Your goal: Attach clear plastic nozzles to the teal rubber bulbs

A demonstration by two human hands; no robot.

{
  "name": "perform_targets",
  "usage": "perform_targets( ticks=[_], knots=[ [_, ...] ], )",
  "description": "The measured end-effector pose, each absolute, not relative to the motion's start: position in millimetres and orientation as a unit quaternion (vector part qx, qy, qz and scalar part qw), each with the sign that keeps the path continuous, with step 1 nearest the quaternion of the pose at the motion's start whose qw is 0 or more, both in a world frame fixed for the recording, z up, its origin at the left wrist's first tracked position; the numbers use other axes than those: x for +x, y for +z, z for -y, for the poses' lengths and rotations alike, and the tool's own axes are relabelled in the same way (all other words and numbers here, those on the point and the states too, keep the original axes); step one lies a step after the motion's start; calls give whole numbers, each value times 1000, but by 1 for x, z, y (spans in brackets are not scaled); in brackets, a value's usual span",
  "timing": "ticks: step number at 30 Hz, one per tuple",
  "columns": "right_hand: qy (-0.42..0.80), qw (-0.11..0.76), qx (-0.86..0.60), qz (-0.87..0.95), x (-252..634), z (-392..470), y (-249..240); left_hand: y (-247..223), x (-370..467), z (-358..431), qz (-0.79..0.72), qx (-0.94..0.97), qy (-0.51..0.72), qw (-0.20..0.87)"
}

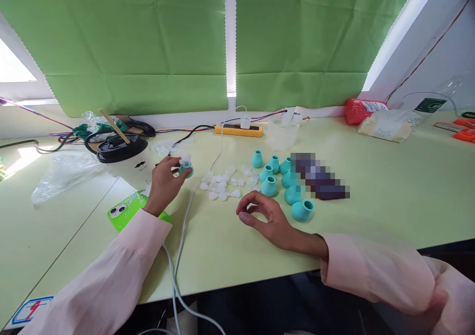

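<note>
My left hand (166,181) is closed around a small teal rubber-like pot (186,169), held up above the table. A whitish translucent piece (185,158) sits at the top of this pot, by my fingertips. My right hand (269,218) hovers over the table with loosely curved fingers, thumb and index tips close together, nothing visible between them. Beyond it lies a loose spread of translucent white pieces (220,184). To its right and behind stand several more teal pots (267,186); the nearest one (302,210) is tilted with its mouth toward the right.
A lidded white cup (129,167) stands left, behind a green-cased phone (124,211). White cables (181,236) run across the table. A pixelated dark object (322,179) lies right of the pots. At the back are an orange power strip (239,130), a clear container (282,134) and a tissue pack (386,125).
</note>
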State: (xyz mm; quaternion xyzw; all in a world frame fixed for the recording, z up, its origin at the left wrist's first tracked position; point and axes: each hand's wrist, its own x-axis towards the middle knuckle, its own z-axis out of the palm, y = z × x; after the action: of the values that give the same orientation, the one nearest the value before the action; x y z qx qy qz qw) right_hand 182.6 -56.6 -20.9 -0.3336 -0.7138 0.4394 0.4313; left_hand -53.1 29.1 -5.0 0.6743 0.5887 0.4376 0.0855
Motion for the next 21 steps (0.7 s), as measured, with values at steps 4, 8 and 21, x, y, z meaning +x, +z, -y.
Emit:
perform_targets(
  ticks=[4, 8, 21],
  knots=[
    [426, 423, -336, 726, 183, 57, -21, -12, -59, -39, -621, 681, 377, 89],
    [422, 421, -338, 728, 183, 57, -21, -14, -62, -45, -635, 673, 366, 99],
    [402, 406, -342, 746, 183, 58, -20, -15, -47, -31, -589, 677, 440, -21]
  ],
)
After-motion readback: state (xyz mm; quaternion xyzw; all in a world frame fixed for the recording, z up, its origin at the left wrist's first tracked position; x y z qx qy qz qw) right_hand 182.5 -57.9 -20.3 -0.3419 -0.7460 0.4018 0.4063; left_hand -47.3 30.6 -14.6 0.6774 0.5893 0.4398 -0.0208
